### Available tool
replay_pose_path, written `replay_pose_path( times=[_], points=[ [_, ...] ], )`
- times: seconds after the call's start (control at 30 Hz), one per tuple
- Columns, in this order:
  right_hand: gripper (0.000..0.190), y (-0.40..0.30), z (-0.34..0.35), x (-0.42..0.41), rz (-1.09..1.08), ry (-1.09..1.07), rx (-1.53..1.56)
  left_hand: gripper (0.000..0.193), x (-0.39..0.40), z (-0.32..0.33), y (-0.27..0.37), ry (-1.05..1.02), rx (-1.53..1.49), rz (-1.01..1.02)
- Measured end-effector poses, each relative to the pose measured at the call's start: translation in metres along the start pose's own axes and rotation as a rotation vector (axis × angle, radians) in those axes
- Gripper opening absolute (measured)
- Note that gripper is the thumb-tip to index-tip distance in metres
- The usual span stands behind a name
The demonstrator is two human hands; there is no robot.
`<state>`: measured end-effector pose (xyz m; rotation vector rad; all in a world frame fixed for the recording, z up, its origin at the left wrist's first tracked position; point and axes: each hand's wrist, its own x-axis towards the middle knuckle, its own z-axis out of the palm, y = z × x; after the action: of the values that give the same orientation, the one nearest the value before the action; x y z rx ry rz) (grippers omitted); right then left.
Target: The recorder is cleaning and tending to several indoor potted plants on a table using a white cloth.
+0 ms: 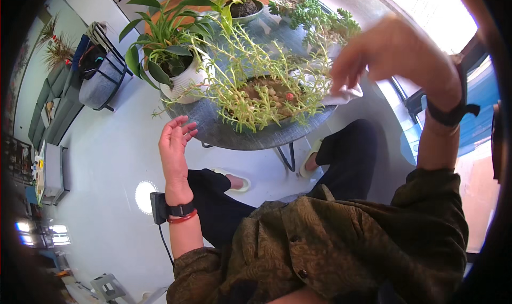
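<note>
A trailing succulent (224, 100) with thin, pale green stems spreads from a round pot on the table before me. Pebbles (272, 97) and a small red ball-like thing (289, 97) lie on its soil. My left hand (175, 144) is at the table's left front edge, palm turned up, fingers apart and nothing in it. Raised beyond the plant's right side is my right hand (390, 58), blurred, with its fingers bent downward; whether they pinch anything is not visible. Below that hand lies a crumpled whitish cloth (345, 95).
The round grey table (256, 143) also bears a leafy plant in a white ribbed pot (190, 82), a bulb-like plant in a bowl (244, 14) and another succulent (308, 14). A window stands at right. Farther left are a chair (100, 84) and a sofa (56, 100).
</note>
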<state>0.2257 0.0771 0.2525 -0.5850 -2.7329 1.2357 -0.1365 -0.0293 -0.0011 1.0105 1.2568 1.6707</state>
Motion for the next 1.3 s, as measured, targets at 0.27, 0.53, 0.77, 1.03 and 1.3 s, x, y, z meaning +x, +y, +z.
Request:
replay_pose_path(
  times=[0.27, 0.53, 0.77, 1.03, 1.3],
  points=[
    [0.026, 0.123, 0.081, -0.018, 0.318, 0.064, 0.279, 0.039, -0.033, 0.054, 0.007, -0.192, -0.153, -0.136],
    [0.045, 0.168, 0.137, 0.018, 0.188, 0.661, 0.414, 0.051, -0.044, 0.079, -0.006, -0.221, -0.116, -0.123],
    [0.054, 0.145, 0.148, 0.025, 0.316, 0.569, 0.107, 0.049, -0.043, 0.093, 0.005, -0.269, -0.054, -0.136],
    [0.042, 0.151, 0.163, 0.034, 0.187, 0.708, 0.172, 0.047, -0.017, 0.093, 0.011, -0.261, -0.012, -0.124],
    [0.038, 0.156, 0.170, 0.041, 0.313, 0.653, 0.193, 0.054, 0.021, 0.095, 0.001, -0.229, 0.019, -0.069]
  ],
)
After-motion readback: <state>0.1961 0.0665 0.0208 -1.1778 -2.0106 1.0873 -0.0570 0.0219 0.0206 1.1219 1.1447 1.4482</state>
